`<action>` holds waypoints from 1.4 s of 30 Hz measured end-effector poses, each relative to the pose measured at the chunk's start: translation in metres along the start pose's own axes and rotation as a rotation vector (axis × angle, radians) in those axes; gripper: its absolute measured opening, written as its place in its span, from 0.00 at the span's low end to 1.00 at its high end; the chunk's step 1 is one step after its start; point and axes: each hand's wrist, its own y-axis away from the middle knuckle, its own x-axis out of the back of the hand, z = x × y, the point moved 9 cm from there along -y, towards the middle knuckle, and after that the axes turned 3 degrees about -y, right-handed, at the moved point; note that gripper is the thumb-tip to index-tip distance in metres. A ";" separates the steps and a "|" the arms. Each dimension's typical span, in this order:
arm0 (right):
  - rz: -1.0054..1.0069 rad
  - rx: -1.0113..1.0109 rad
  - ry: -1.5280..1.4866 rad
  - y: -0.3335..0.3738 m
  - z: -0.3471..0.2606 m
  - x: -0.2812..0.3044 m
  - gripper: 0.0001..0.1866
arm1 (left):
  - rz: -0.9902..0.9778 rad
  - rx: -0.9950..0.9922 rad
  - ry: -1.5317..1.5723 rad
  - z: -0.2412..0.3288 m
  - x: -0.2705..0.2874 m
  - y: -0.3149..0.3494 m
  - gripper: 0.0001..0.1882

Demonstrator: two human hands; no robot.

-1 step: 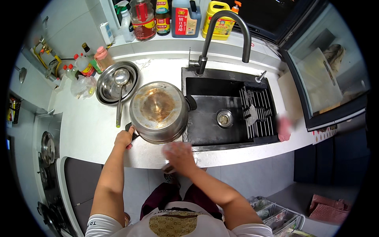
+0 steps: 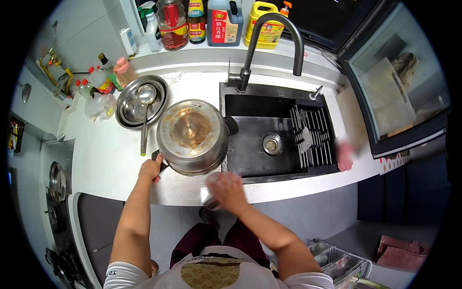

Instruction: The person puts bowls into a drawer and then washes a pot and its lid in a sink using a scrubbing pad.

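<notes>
A large steel pot (image 2: 191, 135) lies upside down on the counter left of the sink, brown stains across its upturned base. My left hand (image 2: 150, 169) is closed around the black side handle at its near left. The opposite handle reaches over the sink's edge. In front of the pot, at the counter's front edge, my right hand (image 2: 228, 191) is curled, its fingers blurred. Something pale and brownish shows beneath it and hangs past the edge; its kind cannot be made out. A ladle (image 2: 145, 111) rests in steel bowls (image 2: 121, 113) left of the pot.
The black sink (image 2: 250, 144) has a tall faucet (image 2: 297, 53) and a metal drying rack (image 2: 315, 139). A pink cloth (image 2: 344, 156) lies to its right, beside an open window (image 2: 385, 96). Bottles and jugs (image 2: 224, 24) line the sill, with more at the left wall.
My right hand has shifted slightly to the right along the counter's front edge. My left hand stays on the pot's handle, and the pot keeps its place.
</notes>
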 end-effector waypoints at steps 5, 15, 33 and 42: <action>0.108 -0.157 0.197 0.076 0.120 0.060 0.17 | -0.018 -0.032 0.033 0.002 -0.002 -0.002 0.38; 0.380 -0.821 -0.167 0.127 0.162 0.062 0.24 | 0.019 -0.018 -0.001 0.005 0.002 0.006 0.37; 0.278 -0.190 -0.871 -0.245 0.197 0.052 0.21 | 0.113 0.127 -0.237 -0.016 -0.004 -0.013 0.29; -0.040 -0.625 -0.937 -0.166 0.218 -0.063 0.30 | 0.195 0.129 -0.229 0.001 0.004 0.005 0.23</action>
